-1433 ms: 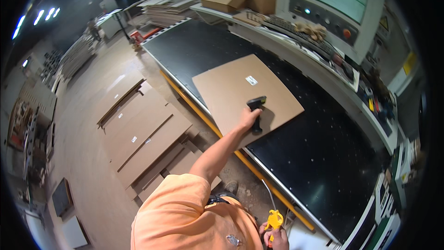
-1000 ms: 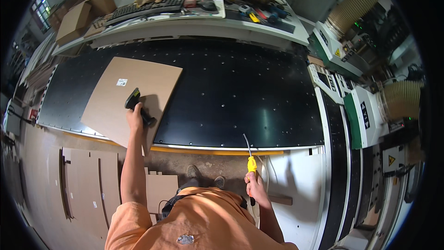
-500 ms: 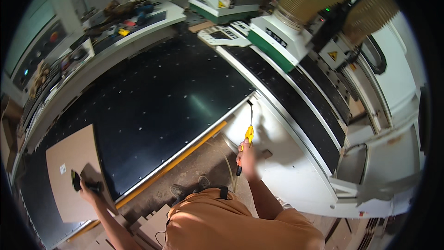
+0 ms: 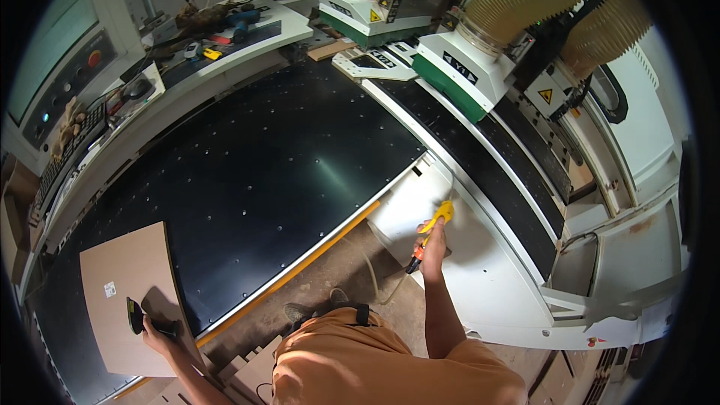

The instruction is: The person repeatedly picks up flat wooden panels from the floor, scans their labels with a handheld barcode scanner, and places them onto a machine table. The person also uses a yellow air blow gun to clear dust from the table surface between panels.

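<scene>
My left hand (image 4: 156, 339) is closed around the grip of a black handheld barcode scanner (image 4: 136, 316). Below the scanner lies a flat brown board (image 4: 127, 259) with a small white label (image 4: 110, 289), at the left end of the black machine table. In my right hand (image 4: 433, 249) is a yellow air blow gun (image 4: 443, 214) with a red-orange fitting at its lower end. Its thin nozzle points away from me over the white panel (image 4: 472, 255) beside the table. A pale hose (image 4: 373, 274) hangs below that hand.
The black machine table (image 4: 255, 157) is dotted with small holes and edged by a yellow strip (image 4: 292, 270). White-and-green machine heads (image 4: 465, 64) with ribbed ducts stand at the far right. Tools and a keyboard (image 4: 75, 146) cover the side bench. Brown offcuts (image 4: 247, 371) lie near my feet.
My right hand has moved to the right with the blow gun, whose nozzle has left the table's corner. The left hand keeps the scanner over the board. The whole view has shifted slightly.
</scene>
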The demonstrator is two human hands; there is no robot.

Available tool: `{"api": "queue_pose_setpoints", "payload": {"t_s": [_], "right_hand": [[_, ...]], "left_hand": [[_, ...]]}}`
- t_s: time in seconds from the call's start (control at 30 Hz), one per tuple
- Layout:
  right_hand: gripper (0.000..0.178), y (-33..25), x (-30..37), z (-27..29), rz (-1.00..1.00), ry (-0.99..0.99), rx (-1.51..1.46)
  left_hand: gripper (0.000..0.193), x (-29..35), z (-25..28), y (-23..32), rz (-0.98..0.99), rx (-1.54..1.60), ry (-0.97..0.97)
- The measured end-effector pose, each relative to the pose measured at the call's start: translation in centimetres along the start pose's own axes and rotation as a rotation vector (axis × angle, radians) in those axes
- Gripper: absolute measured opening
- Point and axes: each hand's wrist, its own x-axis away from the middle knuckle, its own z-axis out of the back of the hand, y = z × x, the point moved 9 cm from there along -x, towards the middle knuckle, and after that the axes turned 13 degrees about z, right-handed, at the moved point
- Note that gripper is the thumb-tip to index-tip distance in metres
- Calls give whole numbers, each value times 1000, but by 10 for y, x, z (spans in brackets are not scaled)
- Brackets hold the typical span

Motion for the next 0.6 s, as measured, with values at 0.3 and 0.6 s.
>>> {"api": "queue_pose_setpoints", "payload": {"t_s": [0.3,0.6], "right_hand": [[55,25,70,-160,-153,-609,241],[57,27,258,-251,-657,-1772,169]], "left_hand": [[28,-27,11,-21,33,67,-66],[20,-20,22,-14,41,360,-46]]}}
